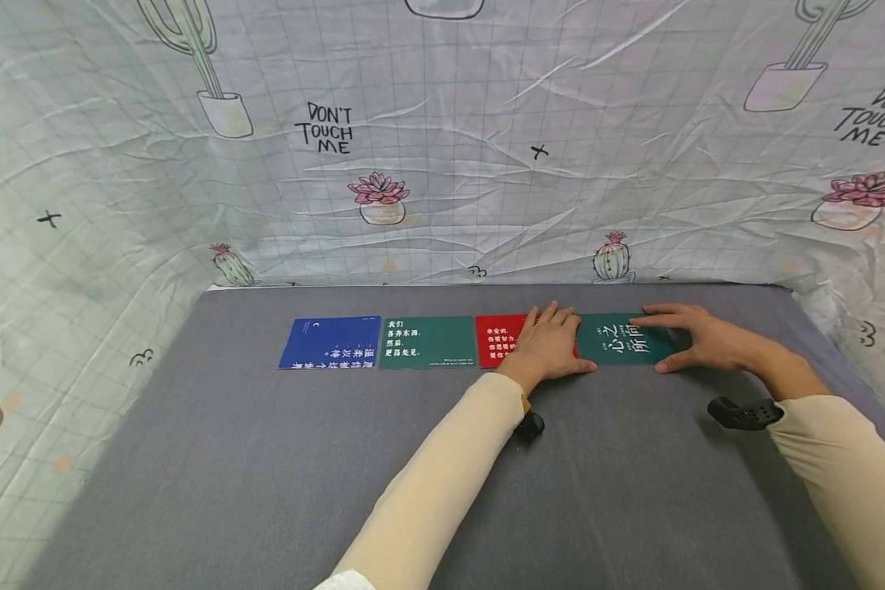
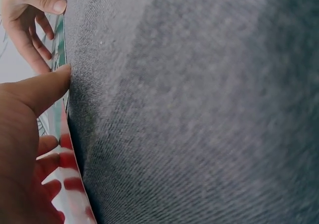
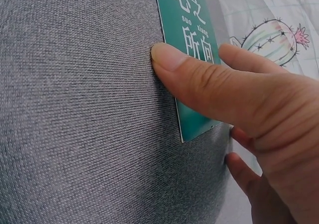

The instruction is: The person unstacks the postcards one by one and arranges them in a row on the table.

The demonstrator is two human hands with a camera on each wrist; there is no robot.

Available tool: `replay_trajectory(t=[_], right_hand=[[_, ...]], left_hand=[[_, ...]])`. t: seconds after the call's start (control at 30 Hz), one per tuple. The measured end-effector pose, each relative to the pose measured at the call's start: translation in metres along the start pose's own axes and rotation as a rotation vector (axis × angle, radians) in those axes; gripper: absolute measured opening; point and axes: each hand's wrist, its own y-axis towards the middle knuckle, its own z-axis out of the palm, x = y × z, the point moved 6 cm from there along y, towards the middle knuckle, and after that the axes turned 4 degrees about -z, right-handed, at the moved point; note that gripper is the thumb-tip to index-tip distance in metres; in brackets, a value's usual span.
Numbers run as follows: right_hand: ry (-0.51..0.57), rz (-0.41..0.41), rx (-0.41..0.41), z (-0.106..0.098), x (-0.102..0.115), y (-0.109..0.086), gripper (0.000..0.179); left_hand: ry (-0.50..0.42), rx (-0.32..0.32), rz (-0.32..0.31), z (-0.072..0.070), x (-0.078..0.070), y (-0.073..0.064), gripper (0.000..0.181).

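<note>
Four flat printed cards lie in a row. My left hand (image 1: 549,344) rests with spread fingers over the red card (image 1: 490,329), hiding much of it. Its thumb reaches to the near left corner of the green card with large white characters (image 1: 605,340). Across the right part of that card spans my right hand (image 1: 708,338), thumb at the near edge and index finger toward the far edge. In the right wrist view, the right thumb (image 3: 199,79) overlaps the card's (image 3: 172,15) edge, and the other fingers lie beyond it.
Left of the red card lie another green card (image 1: 442,348) and a blue card (image 1: 332,340). Grey cloth (image 1: 265,475) covers the table. A wrinkled cactus-print curtain (image 1: 472,205) rises right behind the row and along both sides. Black wrist devices (image 1: 745,413) sit at both wrists.
</note>
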Motion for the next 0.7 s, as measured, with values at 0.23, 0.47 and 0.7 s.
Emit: replay_trajectory(t=[0.23, 0.47, 0.7], right_hand=[[0.002, 0.012, -0.005, 0.001, -0.002, -0.002, 0.075], [-0.033, 0.043, -0.026, 0.0, 0.0, -0.004, 0.078], [-0.099, 0.017, -0.103, -0.003, 0.018, -0.016, 0.077]], left_hand=[[-0.019, -0.016, 0.023, 0.001, -0.001, 0.0, 0.077], [-0.076, -0.076, 0.118, -0.004, 0.003, -0.007, 0.078], [-0.187, -0.174, 0.284, -0.015, 0.01, -0.047, 0.079]])
